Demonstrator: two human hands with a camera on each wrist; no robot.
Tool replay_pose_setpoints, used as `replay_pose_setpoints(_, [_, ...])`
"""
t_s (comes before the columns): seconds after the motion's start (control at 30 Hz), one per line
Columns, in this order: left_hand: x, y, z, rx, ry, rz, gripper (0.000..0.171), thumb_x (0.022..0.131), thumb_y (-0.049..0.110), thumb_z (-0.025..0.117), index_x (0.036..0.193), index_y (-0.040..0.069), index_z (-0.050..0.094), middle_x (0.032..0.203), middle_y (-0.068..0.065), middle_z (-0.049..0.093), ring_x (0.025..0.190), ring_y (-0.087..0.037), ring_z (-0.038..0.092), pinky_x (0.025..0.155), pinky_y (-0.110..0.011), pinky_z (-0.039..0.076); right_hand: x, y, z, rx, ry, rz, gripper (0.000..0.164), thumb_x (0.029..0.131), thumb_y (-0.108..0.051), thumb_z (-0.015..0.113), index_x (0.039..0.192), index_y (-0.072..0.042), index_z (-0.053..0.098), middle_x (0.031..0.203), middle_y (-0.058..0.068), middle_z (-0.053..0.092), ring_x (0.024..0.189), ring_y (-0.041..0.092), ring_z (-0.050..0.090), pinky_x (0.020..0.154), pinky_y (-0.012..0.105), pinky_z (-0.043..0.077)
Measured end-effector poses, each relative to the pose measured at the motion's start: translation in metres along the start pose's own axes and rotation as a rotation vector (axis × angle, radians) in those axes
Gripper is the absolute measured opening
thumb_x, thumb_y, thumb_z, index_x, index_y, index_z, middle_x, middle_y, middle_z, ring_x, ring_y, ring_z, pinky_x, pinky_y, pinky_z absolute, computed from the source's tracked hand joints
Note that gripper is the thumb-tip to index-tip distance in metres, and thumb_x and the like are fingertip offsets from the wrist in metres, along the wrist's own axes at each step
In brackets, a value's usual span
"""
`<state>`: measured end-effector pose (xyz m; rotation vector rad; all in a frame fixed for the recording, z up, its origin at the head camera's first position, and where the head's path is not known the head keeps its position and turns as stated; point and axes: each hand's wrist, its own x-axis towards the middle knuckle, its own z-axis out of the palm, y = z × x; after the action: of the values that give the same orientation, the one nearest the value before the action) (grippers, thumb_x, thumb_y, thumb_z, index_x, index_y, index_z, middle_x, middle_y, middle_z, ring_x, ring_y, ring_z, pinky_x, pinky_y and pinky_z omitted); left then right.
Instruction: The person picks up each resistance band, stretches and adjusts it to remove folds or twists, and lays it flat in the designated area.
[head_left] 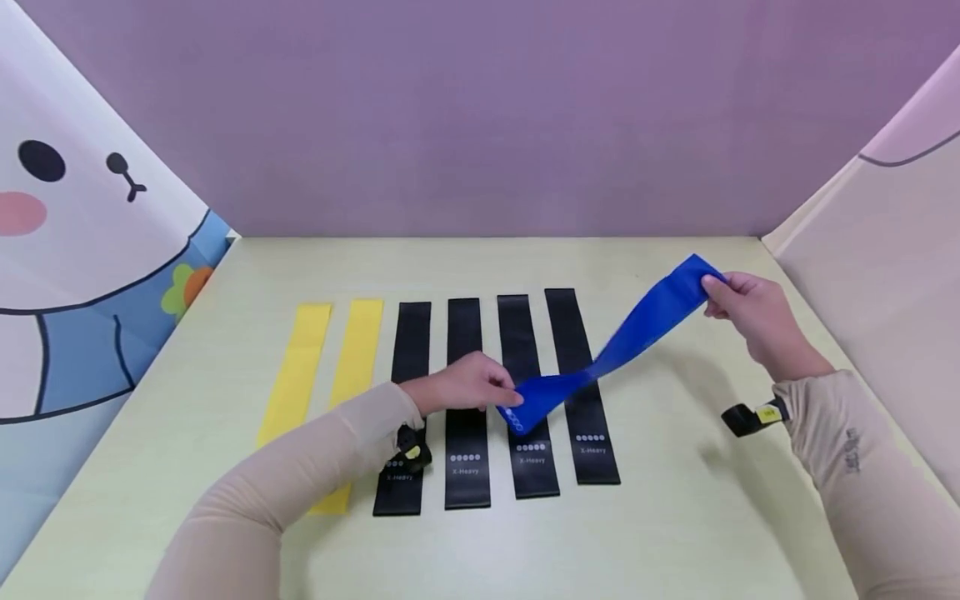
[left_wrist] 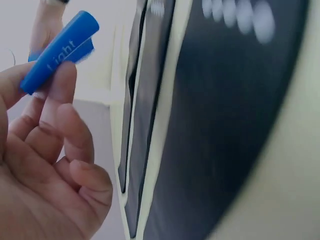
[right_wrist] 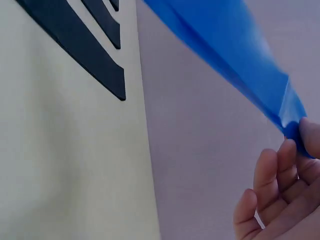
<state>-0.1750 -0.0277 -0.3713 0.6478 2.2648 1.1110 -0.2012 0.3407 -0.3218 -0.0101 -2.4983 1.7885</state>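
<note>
A blue resistance band (head_left: 645, 329) marked "Light" stretches in the air between both hands, twisted near its middle. My left hand (head_left: 474, 385) pinches its lower end above the black bands, with the thumb and index finger on it in the left wrist view. At the upper right, my right hand (head_left: 757, 317) pinches the other end, which is higher than the left one. Beneath lie several black resistance bands (head_left: 465, 417) marked "X-Heavy", side by side on the table. The leftmost black band (head_left: 411, 342) is partly covered by the left wrist.
Two yellow bands (head_left: 300, 367) lie left of the black ones, partly under the left forearm. The pale table (head_left: 637, 542) meets a purple back panel (head_left: 495, 125). Side panels stand left and right, the left one (head_left: 82, 208) printed with a cartoon.
</note>
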Motion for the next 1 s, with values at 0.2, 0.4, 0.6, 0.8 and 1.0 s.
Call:
replay_pose_setpoints(0.2, [0.006, 0.011, 0.018, -0.078, -0.094, -0.007, 0.032, 0.093, 0.021, 0.064, 0.067, 0.004, 0.063, 0.071, -0.002, 0.067, 0.059, -0.016, 0.053, 0.054, -0.024, 0.041, 0.019, -0.008, 0.002, 0.066, 0.010, 0.020, 0.030, 0.099, -0.025, 0.050, 0.071, -0.026, 0.062, 0.063, -0.012, 0.059, 0.059, 0.002, 0.056, 0.060, 0.013, 0.047])
replay_pose_setpoints(0.4, [0.015, 0.021, 0.032, -0.070, -0.124, 0.035, 0.033, 0.093, 0.020, 0.064, 0.063, 0.005, 0.061, 0.071, 0.001, 0.068, 0.058, -0.015, 0.057, 0.054, -0.023, 0.043, 0.033, -0.004, 0.006, 0.622, -0.230, 0.229, 0.027, 0.103, -0.029, 0.032, 0.093, -0.010, 0.048, 0.074, 0.002, 0.063, 0.063, 0.015, 0.066, 0.066, 0.026, 0.052])
replay_pose_setpoints(0.6, [0.018, 0.025, 0.039, -0.069, -0.133, 0.030, 0.034, 0.093, 0.019, 0.063, 0.063, 0.005, 0.060, 0.070, -0.001, 0.069, 0.060, -0.013, 0.061, 0.054, -0.024, 0.045, 0.040, 0.009, 0.020, 0.636, -0.296, 0.376, 0.007, 0.103, -0.019, 0.035, 0.106, -0.013, 0.037, 0.072, 0.002, 0.062, 0.058, 0.016, 0.064, 0.061, 0.027, 0.049])
replay_pose_setpoints(0.8, [0.018, 0.023, 0.046, -0.090, -0.145, 0.026, 0.035, 0.093, 0.018, 0.064, 0.061, 0.005, 0.057, 0.067, -0.002, 0.067, 0.064, -0.015, 0.065, 0.052, -0.022, 0.043, 0.048, 0.029, 0.037, 0.234, -0.304, 0.326, 0.016, 0.101, -0.010, 0.044, 0.116, -0.014, 0.047, 0.082, -0.006, 0.057, 0.063, 0.007, 0.057, 0.066, 0.024, 0.049])
replay_pose_setpoints(1.0, [0.014, 0.024, 0.050, -0.070, -0.169, 0.021, 0.037, 0.093, 0.019, 0.064, 0.058, 0.006, 0.057, 0.064, -0.001, 0.067, 0.058, -0.017, 0.060, 0.049, -0.021, 0.040, 0.053, 0.044, 0.049, -0.300, -0.393, 0.206, 0.043, 0.101, -0.016, 0.047, 0.137, 0.008, 0.043, 0.124, 0.023, 0.052, 0.097, 0.026, 0.057, 0.089, 0.042, 0.048])
